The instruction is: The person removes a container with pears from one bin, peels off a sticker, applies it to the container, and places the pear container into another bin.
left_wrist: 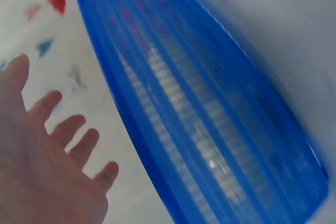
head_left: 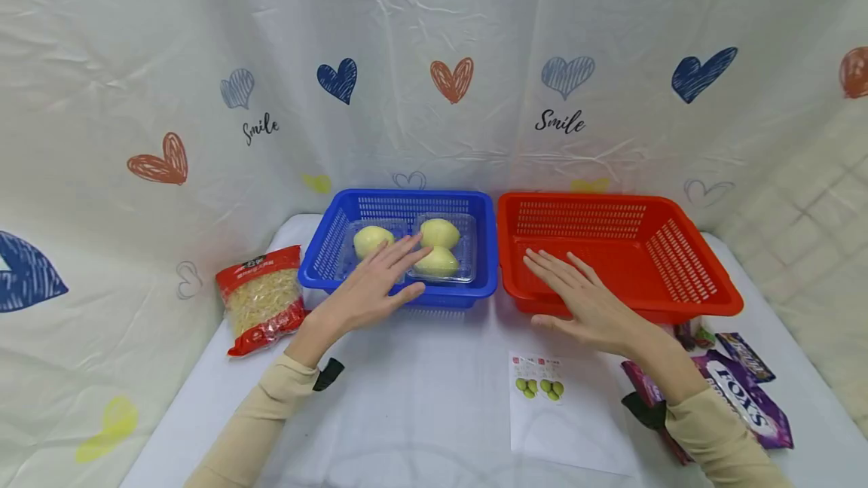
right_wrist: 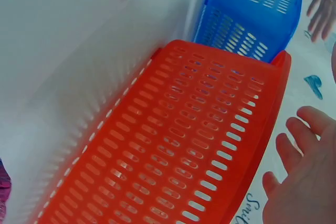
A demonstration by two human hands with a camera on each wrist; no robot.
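Left hand [head_left: 376, 288] flat, fingers straight, holding nothing, hovering over the near rim of the blue slotted plastic basket [head_left: 325, 247]; fingertips reach over the clear plastic clamshell tray of three pale yellow-green fruits [head_left: 441, 247] lying inside it, contact unclear. Right hand [head_left: 583, 300] likewise spread and empty, over the near left corner of the red slotted plastic basket [head_left: 678, 262], which shows nothing inside. Judged progress: fruit tray already in blue basket; rest unsorted. Left of the left hand, a red-edged bag of dried noodles [head_left: 263, 300] lies on the white desk [head_left: 420, 398]. Near the right wrist, purple candy packets [head_left: 746, 398] and a white label sheet [head_left: 563, 413].
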